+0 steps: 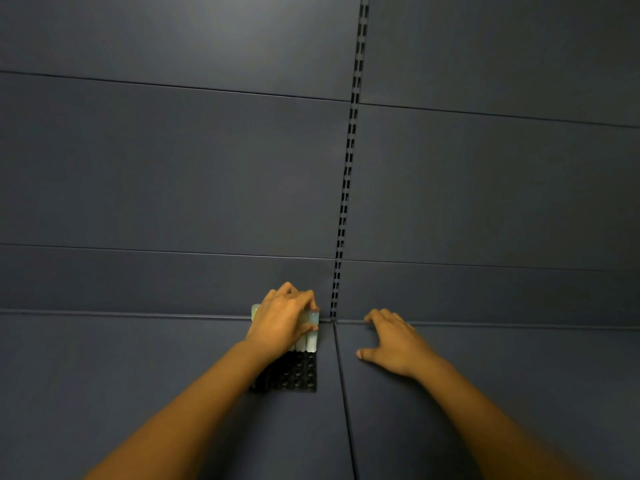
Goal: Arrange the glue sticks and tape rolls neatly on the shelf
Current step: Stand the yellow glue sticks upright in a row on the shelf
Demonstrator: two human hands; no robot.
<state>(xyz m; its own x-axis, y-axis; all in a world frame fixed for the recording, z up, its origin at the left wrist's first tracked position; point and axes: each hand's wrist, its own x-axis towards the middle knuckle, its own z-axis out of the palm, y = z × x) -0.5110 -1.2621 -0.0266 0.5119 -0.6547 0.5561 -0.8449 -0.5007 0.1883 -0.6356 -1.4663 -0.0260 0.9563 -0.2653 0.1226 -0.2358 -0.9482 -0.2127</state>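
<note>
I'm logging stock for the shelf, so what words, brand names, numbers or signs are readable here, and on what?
None can be read.
Pale translucent glue sticks under the left hand: no legible label.
Black studded holder tray: no marking.
Dark blue shelf panels: blank.

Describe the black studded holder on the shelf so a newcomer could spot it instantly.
Start at the slotted vertical rail dividing the dark back wall, and follow it down to the shelf. Just left of the shelf seam lies the black holder, below the pale glue sticks under the left hand. Its grid of round sockets sets it apart from the smooth panels around it.
</note>
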